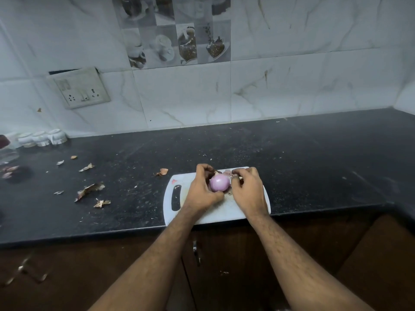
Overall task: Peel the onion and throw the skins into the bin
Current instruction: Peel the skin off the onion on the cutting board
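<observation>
Now the left hand (203, 189) curls around the onion (219, 183), with the fingers bent over its top and the thumb under its near side, so it holds the onion firmly. Just beside it, the right hand (247, 187) has its fingers curled too, and the fingertips pinch a piece of skin (233, 173) at the right side of the onion. The onion is pale purple and shiny, mostly peeled, and it sits a little below the middle of the frame, over the white cutting board (179, 212). This board lies on the dark countertop (314, 167), near its front edge. More loose dry skins (89, 190) are scattered on the countertop at the left of the frame. In the upper left, a switch plate (81, 88) is on the tiled wall, and small white jars (42, 138) stand below it.
</observation>
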`<action>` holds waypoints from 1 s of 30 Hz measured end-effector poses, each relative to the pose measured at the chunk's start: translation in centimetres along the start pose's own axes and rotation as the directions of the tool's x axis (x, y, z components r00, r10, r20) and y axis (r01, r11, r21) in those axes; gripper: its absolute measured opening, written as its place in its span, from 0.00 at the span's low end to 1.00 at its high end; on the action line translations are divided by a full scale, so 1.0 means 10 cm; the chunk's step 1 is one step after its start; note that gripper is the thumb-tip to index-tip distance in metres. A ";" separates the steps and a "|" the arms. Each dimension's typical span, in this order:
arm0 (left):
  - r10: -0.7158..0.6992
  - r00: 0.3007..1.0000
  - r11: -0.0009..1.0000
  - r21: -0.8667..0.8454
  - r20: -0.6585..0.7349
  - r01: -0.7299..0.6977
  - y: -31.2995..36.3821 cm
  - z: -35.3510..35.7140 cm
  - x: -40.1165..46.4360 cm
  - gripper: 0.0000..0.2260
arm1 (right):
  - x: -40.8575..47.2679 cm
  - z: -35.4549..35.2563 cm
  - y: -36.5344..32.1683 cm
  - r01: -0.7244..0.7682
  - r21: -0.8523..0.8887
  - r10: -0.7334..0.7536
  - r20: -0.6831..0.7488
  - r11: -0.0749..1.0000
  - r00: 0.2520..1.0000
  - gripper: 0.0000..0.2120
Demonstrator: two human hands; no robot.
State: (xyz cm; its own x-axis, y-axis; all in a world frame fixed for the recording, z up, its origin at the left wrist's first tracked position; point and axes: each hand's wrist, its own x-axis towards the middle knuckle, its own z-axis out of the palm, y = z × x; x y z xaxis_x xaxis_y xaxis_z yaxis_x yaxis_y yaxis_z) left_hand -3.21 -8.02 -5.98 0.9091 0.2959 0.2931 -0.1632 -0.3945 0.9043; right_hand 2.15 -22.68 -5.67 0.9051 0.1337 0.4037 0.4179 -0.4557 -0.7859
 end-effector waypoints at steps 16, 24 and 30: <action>0.062 0.998 0.998 0.003 0.021 -0.062 -0.01 0.02 0.00 0.22 | 0.02 0.00 0.07 0.062 0.033 -0.063 0.056 0.998 0.996 0.09; 0.053 0.998 0.999 -0.002 0.031 -0.053 -0.04 -0.01 0.01 0.28 | -0.01 -0.02 0.05 0.050 0.086 -0.061 0.139 0.995 0.988 0.11; 0.107 0.993 0.994 0.015 0.045 -0.107 -0.05 0.00 0.02 0.25 | -0.04 -0.02 0.02 0.021 0.079 -0.031 0.125 0.997 0.992 0.09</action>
State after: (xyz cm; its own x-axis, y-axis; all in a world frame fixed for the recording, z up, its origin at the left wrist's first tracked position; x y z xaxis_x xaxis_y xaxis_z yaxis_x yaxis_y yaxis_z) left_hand -2.96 -7.73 -6.35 0.9027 0.2131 0.3737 -0.2539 -0.4373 0.8628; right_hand 1.83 -23.00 -5.91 0.8943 0.2572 0.3661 0.4421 -0.3818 -0.8117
